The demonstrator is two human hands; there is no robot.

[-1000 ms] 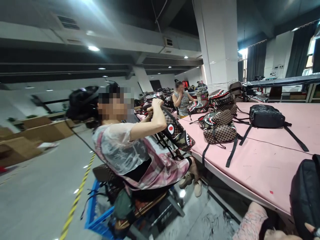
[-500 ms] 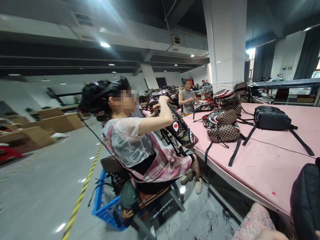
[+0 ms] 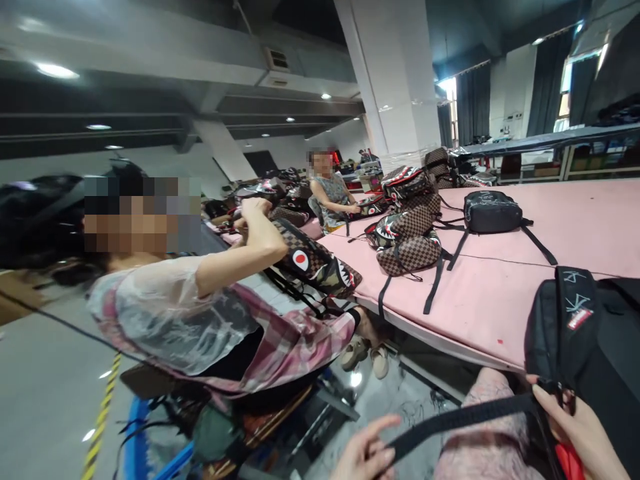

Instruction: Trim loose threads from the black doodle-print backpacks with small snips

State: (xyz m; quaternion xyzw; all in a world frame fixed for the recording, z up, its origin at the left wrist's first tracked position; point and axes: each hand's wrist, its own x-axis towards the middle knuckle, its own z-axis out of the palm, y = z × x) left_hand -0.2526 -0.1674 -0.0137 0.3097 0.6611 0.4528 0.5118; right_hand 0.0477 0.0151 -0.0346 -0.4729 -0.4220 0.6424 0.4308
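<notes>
**Left hand [image 3: 367,455] and right hand [image 3: 580,427] now up in view, on black strap [image 3: 463,419]**

0.5 s ago only a blurred bit of hand showed at the bottom edge; black backpack [image 3: 620,373] was a sliver at far right, much more of it shows now. View has swung right.

Left: fingers clamped on the strap's near end, index sticking out. Tip of strap hidden in the grip. Right: thumb and fingertip together on the strap's other end, just beside a dark buckle [image 3: 554,387]; remaining fingers hidden. Strap runs between the 2 hands, above patterned fabric [image 3: 487,400] on the lap.

Backpack sits at lower right by the near edge of the pink desk [image 3: 480,307], cut off by frame. Its shoulder strap [image 3: 575,300] faces up: white marks, red label. Something red [image 3: 569,461] under the right hand, can't tell what.

Further along the desk: 2nd black backpack [image 3: 493,212], plus a pile of checkered bags [image 3: 413,223]. Co-worker [image 3: 185,320] on the left sits with arms raised at a shark-print backpack [image 3: 320,263]. Another person [image 3: 330,193] sits further back.
</notes>
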